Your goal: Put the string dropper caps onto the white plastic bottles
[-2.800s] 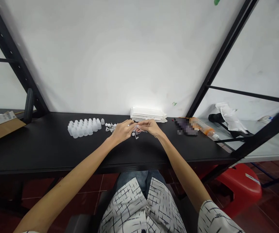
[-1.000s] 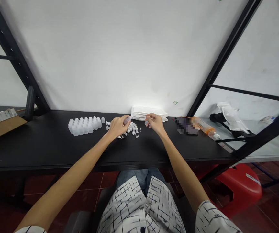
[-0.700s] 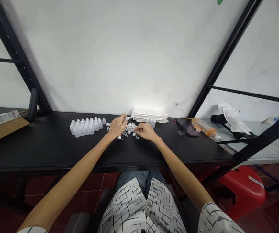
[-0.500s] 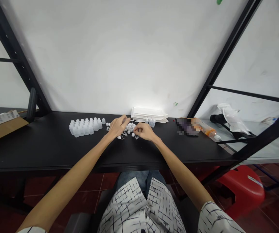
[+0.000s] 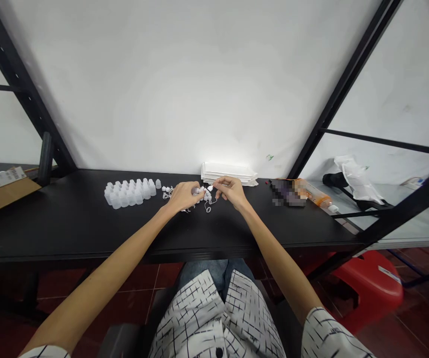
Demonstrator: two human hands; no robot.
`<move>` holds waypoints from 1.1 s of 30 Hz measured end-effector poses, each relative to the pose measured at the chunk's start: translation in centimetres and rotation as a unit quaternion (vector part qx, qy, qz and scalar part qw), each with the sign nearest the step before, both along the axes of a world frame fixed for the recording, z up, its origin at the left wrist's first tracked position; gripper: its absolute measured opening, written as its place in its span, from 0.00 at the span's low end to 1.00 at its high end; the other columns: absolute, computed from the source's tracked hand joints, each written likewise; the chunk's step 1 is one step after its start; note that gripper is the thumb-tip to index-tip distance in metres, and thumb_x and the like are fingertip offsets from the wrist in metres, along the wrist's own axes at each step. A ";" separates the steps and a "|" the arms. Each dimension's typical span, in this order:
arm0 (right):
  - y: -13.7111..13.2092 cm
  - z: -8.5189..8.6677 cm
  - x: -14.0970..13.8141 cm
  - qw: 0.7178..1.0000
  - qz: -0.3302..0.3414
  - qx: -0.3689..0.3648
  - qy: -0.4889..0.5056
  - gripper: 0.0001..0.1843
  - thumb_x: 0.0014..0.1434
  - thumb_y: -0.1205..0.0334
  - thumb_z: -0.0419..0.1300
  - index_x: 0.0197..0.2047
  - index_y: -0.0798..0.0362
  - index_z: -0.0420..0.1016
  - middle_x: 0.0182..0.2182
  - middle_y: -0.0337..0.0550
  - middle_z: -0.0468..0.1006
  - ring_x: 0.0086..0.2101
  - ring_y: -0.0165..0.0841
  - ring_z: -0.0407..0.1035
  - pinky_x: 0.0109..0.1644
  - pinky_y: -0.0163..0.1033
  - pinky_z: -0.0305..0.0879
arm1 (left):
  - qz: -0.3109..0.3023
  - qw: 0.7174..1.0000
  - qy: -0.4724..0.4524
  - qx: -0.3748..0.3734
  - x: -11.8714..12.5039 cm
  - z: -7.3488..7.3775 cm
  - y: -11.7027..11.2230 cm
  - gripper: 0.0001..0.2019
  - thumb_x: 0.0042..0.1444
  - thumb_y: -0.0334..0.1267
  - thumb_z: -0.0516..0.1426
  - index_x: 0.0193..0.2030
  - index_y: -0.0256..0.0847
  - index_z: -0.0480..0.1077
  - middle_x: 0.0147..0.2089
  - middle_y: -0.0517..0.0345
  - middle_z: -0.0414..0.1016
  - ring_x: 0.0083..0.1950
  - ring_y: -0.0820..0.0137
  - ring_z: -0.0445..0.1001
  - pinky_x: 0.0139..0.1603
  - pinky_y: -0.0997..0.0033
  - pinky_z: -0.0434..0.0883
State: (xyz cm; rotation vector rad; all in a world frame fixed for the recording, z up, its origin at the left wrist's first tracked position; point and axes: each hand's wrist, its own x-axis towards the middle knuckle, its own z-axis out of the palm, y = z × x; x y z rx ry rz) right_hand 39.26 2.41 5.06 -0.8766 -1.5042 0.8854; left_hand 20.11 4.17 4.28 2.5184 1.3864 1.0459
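My left hand (image 5: pixel 183 196) is closed around a small translucent bottle (image 5: pixel 198 190), held on its side with its top toward the right; most of it is hidden by the fingers. Close by, my right hand (image 5: pixel 232 191) pinches a small white cap (image 5: pixel 210 188) between thumb and fingertips, near the bottle's end. Whether cap and bottle touch, I cannot tell. Below and between the hands lies a pile of white caps with thin straps (image 5: pixel 207 198). To the left, several small translucent bottles (image 5: pixel 128 194) stand upright in rows.
A stack of white flat packets (image 5: pixel 229 172) lies against the wall behind my hands. On the right are a blurred dark item (image 5: pixel 288 193) and an orange-labelled bottle (image 5: pixel 317 195). A cardboard box (image 5: pixel 5 191) sits at far left on the black table (image 5: pixel 87 233).
My right hand has risen from the pile, up and slightly right, with a cap in its fingers. My left hand has turned, and the bottle in it now shows.
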 end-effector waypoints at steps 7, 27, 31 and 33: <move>-0.2 0.3 0.0 0.999 -0.030 0.007 0.010 0.18 0.46 0.49 0.68 0.27 0.56 0.74 0.27 0.43 0.76 0.19 0.28 0.71 0.15 0.29 0.52 | -0.090 0.996 0.007 -0.024 0.3 -0.3 -0.1 0.20 0.55 0.56 0.54 0.31 0.39 0.73 0.27 0.59 0.72 0.27 0.71 0.64 0.29 0.73 0.56; 0.1 -0.2 -0.3 0.999 -0.036 0.007 0.011 0.16 0.46 0.51 0.67 0.27 0.56 0.74 0.27 0.45 0.78 0.22 0.32 0.73 0.16 0.29 0.56 | -0.077 0.983 -0.106 -0.125 0.2 0.2 -0.3 0.26 0.64 0.52 0.41 0.19 0.41 0.60 0.20 0.58 0.66 0.26 0.68 0.66 0.29 0.70 0.57; -0.3 -0.3 -0.9 1.000 -0.010 -0.016 0.014 0.19 0.44 0.48 0.69 0.28 0.56 0.75 0.30 0.48 0.80 0.23 0.34 0.76 0.17 0.29 0.60 | -0.088 0.987 -0.088 -0.107 0.4 0.0 -0.3 0.27 0.64 0.52 0.40 0.16 0.42 0.55 0.17 0.59 0.62 0.23 0.69 0.64 0.29 0.68 0.58; -0.3 -0.3 -1.0 0.999 -0.016 -0.022 0.026 0.20 0.43 0.47 0.69 0.28 0.57 0.75 0.31 0.48 0.81 0.24 0.36 0.77 0.18 0.30 0.63 | -0.089 0.987 -0.082 -0.108 0.5 0.1 -0.3 0.27 0.64 0.52 0.41 0.16 0.42 0.54 0.16 0.59 0.61 0.22 0.70 0.64 0.29 0.69 0.58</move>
